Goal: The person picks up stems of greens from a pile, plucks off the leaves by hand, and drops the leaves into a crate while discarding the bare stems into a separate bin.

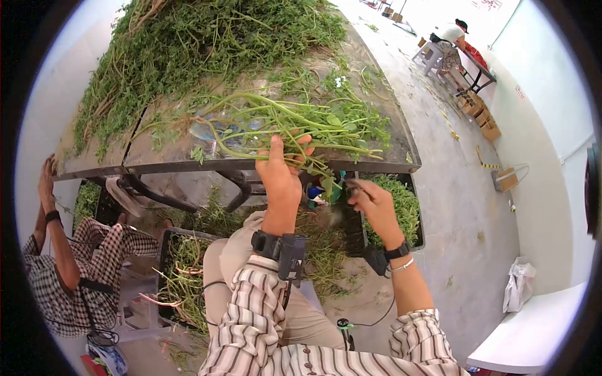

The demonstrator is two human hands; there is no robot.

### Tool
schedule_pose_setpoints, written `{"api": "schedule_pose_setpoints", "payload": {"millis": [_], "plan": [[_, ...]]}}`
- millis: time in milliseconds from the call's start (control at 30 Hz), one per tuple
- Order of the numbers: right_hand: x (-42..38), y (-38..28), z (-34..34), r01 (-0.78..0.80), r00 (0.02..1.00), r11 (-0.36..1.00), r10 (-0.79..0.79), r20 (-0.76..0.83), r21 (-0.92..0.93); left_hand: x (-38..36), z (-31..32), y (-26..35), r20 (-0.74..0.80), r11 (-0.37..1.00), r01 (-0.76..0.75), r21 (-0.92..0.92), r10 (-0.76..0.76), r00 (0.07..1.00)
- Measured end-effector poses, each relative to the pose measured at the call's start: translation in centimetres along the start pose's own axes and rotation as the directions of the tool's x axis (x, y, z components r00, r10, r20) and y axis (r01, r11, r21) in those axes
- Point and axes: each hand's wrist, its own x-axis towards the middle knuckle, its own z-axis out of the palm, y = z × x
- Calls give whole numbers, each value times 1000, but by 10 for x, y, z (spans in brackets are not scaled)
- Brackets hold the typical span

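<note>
My left hand (280,172) is closed around a bunch of long green leafy stems (301,119) at the table's front edge. The stems spread left and right over the tabletop, and a few cut-looking ends hang below the hand. Just right of and below that bunch is my right hand (371,203), its fingers pinched together. Something small and dark shows at its fingertips, too blurred to name. Below the fingers a crate of leafy green tips (395,210) stands under the table's right corner.
A large heap of greens (213,50) covers the back of the table (376,119). On the floor at left stands a crate of stems (185,263). A person in checks (81,269) sits at far left; another person (453,47) works at the back right near cardboard boxes (480,116).
</note>
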Motion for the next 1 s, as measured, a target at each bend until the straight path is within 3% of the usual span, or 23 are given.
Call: {"api": "schedule_pose_setpoints", "payload": {"millis": [67,167,300,400,467,500,567,600,667,800,933,1000], "plan": [[8,-8,18,21,999,998,-23,23,64,1,0,-1,-29,1000,-17,-13,17,999],[14,-8,36,-64,984,941,4,178,332,1,-3,-1,20,1000,-16,2,16,1000],[17,-8,38,-158,965,908,59,254,388,2,-3,0,19,999,4,-34,-3,1000],[18,-12,32,-110,988,958,78,131,263,0,0,0,16,1000,15,-27,-15,1000],[19,-21,28,130,991,991,-130,26,-7,-1,1,0,8,1000,19,-22,-19,1000],[20,-26,24,130,991,991,-130,25,-8,-1,1,0,19,1000,18,-1,-18,1000],[22,-35,18,155,987,955,-163,-10,-253,-1,0,1,28,1000,14,19,-14,1000],[23,-35,18,156,986,955,-164,-10,-254,-2,0,2,25,998,32,45,-33,999],[25,-35,18,286,946,894,-320,-46,-346,-1,-1,3,23,996,50,68,-52,998],[22,-38,18,290,940,834,-341,-24,-470,-1,1,0,25,999,38,24,-39,999],[23,-24,26,294,913,843,-387,-128,-449,-3,3,-2,9,1000,18,-20,-18,1000],[25,-21,28,97,966,995,-102,-236,-32,-1,0,-4,43,999,33,-6,-32,999]]}}
